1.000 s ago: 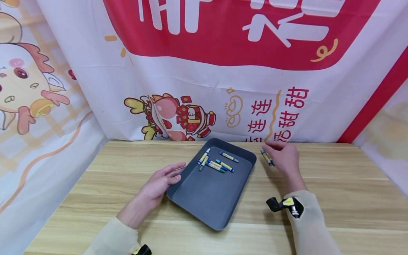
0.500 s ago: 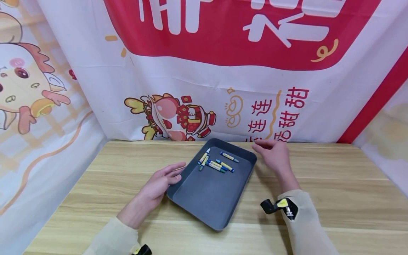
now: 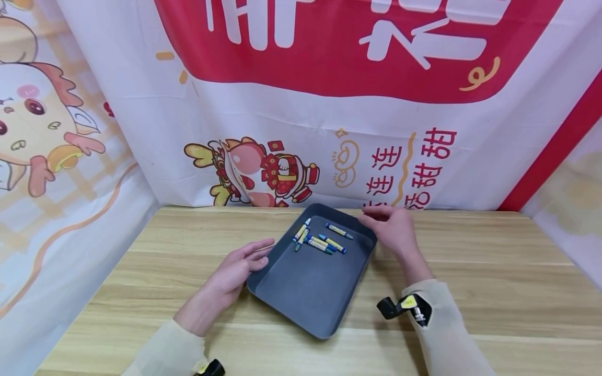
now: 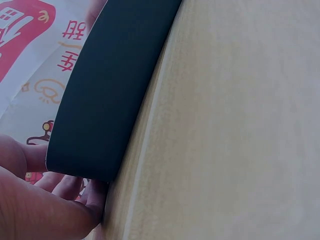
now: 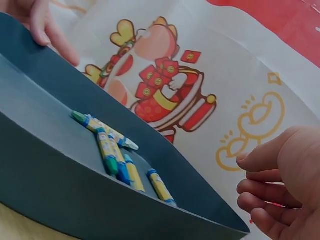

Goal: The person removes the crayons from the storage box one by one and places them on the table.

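Note:
A dark grey baking tray (image 3: 305, 292) lies slanted on the table, holding several blue-and-yellow crayons (image 3: 320, 244) in its far half. My left hand (image 3: 235, 271) grips the tray's left side, thumb over the rim and fingers along the outer wall; the left wrist view shows that hand (image 4: 50, 205) close against the wall. Beside the far right corner of the tray is my right hand (image 3: 394, 235). In the right wrist view the right hand (image 5: 285, 182) has loosely curled fingers, with nothing visible between thumb and fingers. Its underside is hidden in the head view.
The wooden table (image 3: 494, 282) ends at a white and red printed cloth (image 3: 291, 115) hanging at the back. More printed cloth (image 3: 70, 219) hangs at the left side. A small black camera mount (image 3: 404, 305) sits on the right sleeve.
My right hand has moved left to the tray's far right corner. A pair of crayons seen beside it on the table earlier no longer shows. The left hand has stayed put.

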The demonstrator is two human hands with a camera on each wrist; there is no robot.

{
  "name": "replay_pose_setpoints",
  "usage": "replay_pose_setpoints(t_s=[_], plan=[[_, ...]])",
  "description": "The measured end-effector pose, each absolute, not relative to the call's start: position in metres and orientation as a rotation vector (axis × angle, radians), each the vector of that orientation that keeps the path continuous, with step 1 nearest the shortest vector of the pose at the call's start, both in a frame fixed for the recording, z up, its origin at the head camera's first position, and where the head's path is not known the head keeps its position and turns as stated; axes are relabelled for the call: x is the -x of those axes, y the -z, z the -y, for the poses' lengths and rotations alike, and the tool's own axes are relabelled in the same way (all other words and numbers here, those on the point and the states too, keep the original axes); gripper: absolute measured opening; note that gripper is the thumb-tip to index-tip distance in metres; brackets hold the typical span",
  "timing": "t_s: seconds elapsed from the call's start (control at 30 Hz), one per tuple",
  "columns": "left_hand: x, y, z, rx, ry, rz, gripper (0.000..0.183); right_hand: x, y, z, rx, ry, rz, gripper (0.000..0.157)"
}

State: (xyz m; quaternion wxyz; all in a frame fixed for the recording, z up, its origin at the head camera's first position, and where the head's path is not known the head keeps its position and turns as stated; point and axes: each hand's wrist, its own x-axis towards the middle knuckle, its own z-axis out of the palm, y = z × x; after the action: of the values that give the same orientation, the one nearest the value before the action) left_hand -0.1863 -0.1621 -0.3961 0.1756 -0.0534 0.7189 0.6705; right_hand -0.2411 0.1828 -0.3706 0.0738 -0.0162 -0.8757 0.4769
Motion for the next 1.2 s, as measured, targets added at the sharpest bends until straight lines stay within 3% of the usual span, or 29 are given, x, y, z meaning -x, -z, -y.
replay_pose_setpoints(t_s=[0.7,1.2], plan=[[0.189,0.398,0.164,0.143,-1.892,-2.042,0.050,0.239,0.373,-0.142,-0.138,-1.352,2.723,0.029],[0.188,0.396,0.163,0.142,-1.886,-2.044,0.050,0.239,0.380,-0.129,-0.121,-1.236,2.910,0.025]])
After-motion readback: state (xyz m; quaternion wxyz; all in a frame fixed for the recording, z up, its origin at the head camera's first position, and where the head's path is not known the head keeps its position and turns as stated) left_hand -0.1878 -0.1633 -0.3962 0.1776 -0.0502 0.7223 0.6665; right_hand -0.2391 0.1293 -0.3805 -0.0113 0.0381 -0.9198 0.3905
